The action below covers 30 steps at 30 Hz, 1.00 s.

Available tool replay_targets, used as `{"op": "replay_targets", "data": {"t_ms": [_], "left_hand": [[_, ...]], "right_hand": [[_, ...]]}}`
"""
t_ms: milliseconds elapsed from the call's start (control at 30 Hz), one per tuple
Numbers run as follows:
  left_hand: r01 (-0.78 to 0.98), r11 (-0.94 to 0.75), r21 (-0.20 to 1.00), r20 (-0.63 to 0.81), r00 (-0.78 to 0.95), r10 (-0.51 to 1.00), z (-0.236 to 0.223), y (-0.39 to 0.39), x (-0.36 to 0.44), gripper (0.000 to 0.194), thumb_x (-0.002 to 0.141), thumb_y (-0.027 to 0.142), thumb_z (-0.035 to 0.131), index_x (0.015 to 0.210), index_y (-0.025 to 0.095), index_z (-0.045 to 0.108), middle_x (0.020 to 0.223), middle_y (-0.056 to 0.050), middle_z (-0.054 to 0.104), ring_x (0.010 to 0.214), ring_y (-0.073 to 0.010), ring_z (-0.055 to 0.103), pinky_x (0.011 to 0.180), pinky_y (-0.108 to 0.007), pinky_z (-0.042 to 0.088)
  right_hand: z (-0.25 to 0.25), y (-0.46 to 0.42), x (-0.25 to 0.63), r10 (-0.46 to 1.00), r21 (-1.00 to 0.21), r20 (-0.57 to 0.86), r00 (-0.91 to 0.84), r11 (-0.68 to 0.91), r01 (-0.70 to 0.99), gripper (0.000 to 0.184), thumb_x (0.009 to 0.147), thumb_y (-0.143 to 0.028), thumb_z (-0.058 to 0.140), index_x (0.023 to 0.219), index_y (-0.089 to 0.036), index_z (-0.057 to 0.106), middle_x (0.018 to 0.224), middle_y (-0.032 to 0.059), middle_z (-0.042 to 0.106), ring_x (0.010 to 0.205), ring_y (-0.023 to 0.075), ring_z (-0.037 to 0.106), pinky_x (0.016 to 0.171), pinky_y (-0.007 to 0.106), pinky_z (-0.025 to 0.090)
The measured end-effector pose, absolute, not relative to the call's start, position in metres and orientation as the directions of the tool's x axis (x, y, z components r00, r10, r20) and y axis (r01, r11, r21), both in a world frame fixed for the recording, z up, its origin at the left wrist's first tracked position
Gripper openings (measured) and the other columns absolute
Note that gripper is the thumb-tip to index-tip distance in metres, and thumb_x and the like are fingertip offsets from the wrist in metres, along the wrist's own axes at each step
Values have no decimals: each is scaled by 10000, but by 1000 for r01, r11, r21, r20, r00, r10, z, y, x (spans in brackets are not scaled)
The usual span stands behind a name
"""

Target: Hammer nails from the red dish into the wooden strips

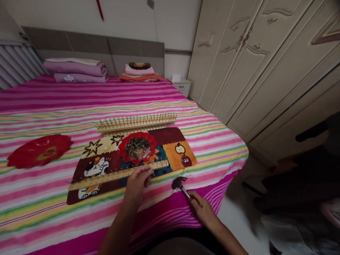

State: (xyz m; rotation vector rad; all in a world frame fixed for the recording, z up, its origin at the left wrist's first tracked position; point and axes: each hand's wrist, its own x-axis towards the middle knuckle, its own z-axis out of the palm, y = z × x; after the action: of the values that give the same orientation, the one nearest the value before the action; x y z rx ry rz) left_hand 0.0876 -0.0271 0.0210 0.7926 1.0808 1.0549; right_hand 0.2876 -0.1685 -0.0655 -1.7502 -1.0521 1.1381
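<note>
While the right hand [202,208] clamps a hammer [183,189], the left hand [138,177] is at a wooden strip [106,179]. Its grip's closure is unclear.

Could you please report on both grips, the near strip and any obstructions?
Right grip closed on hammer. Left grip at near strip, contents unclear. Strip lying on mat. Bowl of nails close beyond it.

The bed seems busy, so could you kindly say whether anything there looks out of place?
The nails in the red bowl and the hammer in the right hand look odd, since such hardware seldom belongs at a bed. I see no obvious spill.
</note>
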Motion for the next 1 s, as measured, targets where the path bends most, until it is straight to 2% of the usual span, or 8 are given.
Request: {"op": "replay_targets", "data": {"t_ms": [133,233,367,533,633,733,900,1000], "left_hand": [[-252,376,892,-355,125,926,18,-30,82,318,465,266,715,743,120,661,673,-40,658,529,-82,528,478,-204,373],[-212,386,898,-368,118,922,19,-32,81,357,436,249,733,766,124,677,722,-54,678,595,-113,577,541,-226,423],[-180,339,923,-325,105,940,19,-34,81,375,437,267,761,774,131,669,682,-35,675,557,-100,566,568,-238,453],[-104,295,950,-290,56,955,13,-33,80,364,499,351,739,784,135,676,654,-29,666,611,-124,593,579,-235,466],[-45,251,967,-251,18,968,9,-30,83,319,530,356,711,770,145,690,781,-44,689,618,-109,579,567,-223,465],[-86,239,967,-240,-1,971,9,-25,91,296,534,343,695,753,145,683,884,-65,689,674,-130,603,574,-239,489],[-90,178,980,-184,-57,981,5,-17,108,264,546,322,674,743,155,624,664,-7,646,638,-132,610,550,-239,498],[-16,150,989,-151,-78,985,-2,-16,114,221,565,321,658,717,170,605,672,6,643,636,-127,609,560,-238,501]], "right_hand": [[-69,-169,289,927,-909,-269,260,-334,249,298,812,-369,403,997,-205,570,481,-88,356,413,104,366,421,208,297],[-72,-169,290,931,-909,-263,252,-327,258,308,818,-369,395,1008,-202,571,490,-86,374,409,101,364,427,210,302],[-73,-169,291,935,-905,-246,255,-315,284,305,816,-367,403,1004,-203,579,499,-79,401,425,105,388,452,218,325],[-71,-169,291,938,-901,-228,262,-305,308,306,808,-360,399,993,-197,580,512,-74,406,449,112,399,470,223,331],[-69,-169,290,940,-901,-221,261,-299,314,306,805,-354,395,989,-199,584,512,-72,409,451,116,402,468,222,326],[-67,-169,289,942,-903,-217,256,-293,314,295,809,-340,390,980,-202,586,512,-68,419,456,117,413,473,221,335],[-63,-170,289,946,-905,-212,245,-285,316,254,818,-311,391,952,-206,580,534,-66,413,464,110,400,467,212,331],[-61,-169,289,948,-905,-212,239,-283,318,253,819,-312,394,951,-205,581,538,-68,403,459,106,382,457,207,318]]}}
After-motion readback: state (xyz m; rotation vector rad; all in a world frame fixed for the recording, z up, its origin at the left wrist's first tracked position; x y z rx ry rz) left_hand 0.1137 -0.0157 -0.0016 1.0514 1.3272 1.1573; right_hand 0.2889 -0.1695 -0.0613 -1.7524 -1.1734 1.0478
